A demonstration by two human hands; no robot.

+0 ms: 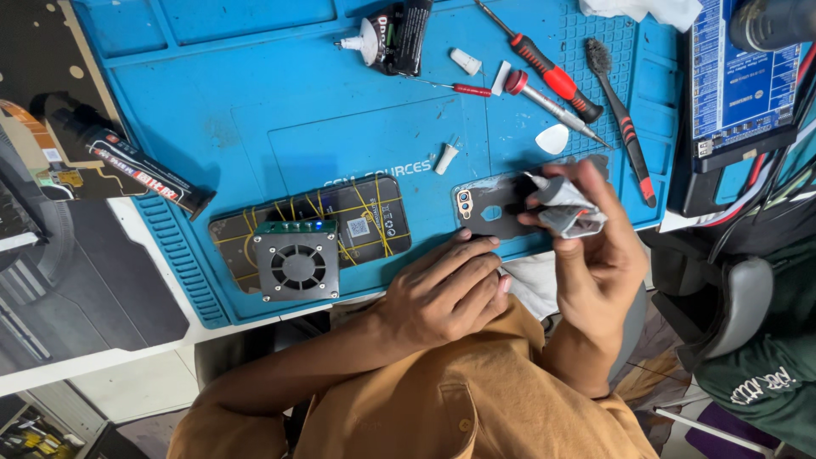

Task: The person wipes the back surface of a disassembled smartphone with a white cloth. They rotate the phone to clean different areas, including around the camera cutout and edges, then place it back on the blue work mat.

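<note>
Head view: the blue work mat (280,110) is carrying a phone back cover (497,208) at its near edge. The left hand (446,293) is pressing flat fingers against it, while the right hand (595,246) is pinching a crumpled grey wipe (565,208) over it.

Two hands at work: left hand (446,289), right hand (595,246). Two phones on one blue mat (255,102): a banded phone (374,223) and a phone back cover (493,208). One fan block (297,262). Two glue tubes (395,34) (136,166). Three red-handled screwdrivers (552,76) (544,100) (463,88), one brush (620,119), one white pick (552,138).
</note>
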